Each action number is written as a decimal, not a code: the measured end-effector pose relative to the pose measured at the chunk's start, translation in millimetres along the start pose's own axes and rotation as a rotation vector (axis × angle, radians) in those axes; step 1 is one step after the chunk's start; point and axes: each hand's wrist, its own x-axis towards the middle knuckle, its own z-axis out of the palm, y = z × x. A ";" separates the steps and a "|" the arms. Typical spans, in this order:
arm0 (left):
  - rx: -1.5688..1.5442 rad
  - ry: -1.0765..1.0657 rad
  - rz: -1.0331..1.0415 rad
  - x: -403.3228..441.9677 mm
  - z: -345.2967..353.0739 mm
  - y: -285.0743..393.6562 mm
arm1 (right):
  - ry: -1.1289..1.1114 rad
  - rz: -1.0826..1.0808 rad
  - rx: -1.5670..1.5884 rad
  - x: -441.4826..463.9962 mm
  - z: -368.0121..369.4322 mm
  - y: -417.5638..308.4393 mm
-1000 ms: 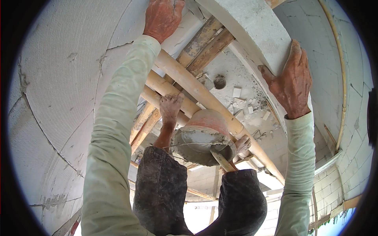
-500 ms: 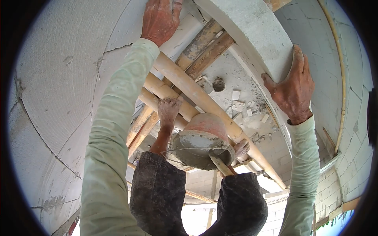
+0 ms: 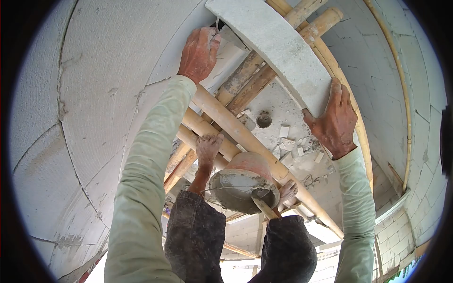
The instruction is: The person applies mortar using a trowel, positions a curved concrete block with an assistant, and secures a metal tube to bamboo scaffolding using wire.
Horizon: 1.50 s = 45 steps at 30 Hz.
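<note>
A long pale grey block [image 3: 283,47] slants across the upper middle. My right hand [image 3: 334,118] grips its lower right end, thumb on one side and fingers over the edge. My left hand [image 3: 199,54] is closed at the wall beside a dark gap, left of the block's upper part; a thin line or tool shows above its fingertips, and what it holds is too small to make out. Between my knees sits a bucket [image 3: 250,166] with wet grey mortar [image 3: 231,188] inside and a tool handle [image 3: 265,207] sticking out.
Bamboo poles [image 3: 236,127] cross under my bare feet. Far below are a floor [image 3: 292,118] with broken block pieces and a round container [image 3: 264,120]. A block wall [image 3: 94,94] rises on the left, and another wall [image 3: 377,94] curves on the right.
The block's whole upper end has come into view, and it sits lower in the picture with my right hand on it. My left hand appears lower, and more poles show behind the block.
</note>
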 end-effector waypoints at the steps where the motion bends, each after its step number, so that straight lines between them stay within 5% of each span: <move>1: -0.015 -0.035 -0.017 0.8 -2.5 0.0 | 0.000 0.003 -0.015 0.1 0.2 -1.2; 9: -0.051 -0.039 0.067 -0.7 -2.1 -10.6 | 0.032 0.015 -0.016 -2.0 9.5 0.2; 13: 0.006 -0.171 -0.165 -2.9 -6.7 0.8 | 0.055 -0.043 -0.032 0.8 9.7 4.4; 17: -0.090 -0.204 -0.185 -0.5 -10.2 0.7 | 0.041 -0.011 -0.022 -0.2 11.7 1.6; 23: -0.049 0.002 -0.084 -8.7 -27.7 12.2 | 0.025 0.042 -0.043 -0.9 8.8 -1.2; 27: -0.361 0.088 0.210 18.0 -51.2 66.2 | 0.003 0.042 0.026 1.7 1.9 0.7; 31: -0.310 0.023 0.358 76.3 -34.3 122.9 | -0.092 0.078 0.043 1.5 -7.1 -0.4; 36: 0.049 -0.163 0.334 85.5 21.5 113.7 | -0.122 0.114 0.045 -4.0 -12.6 -6.8; 45: 0.044 -0.175 0.405 85.9 29.6 109.0 | 0.111 0.115 0.089 -17.4 3.0 -9.9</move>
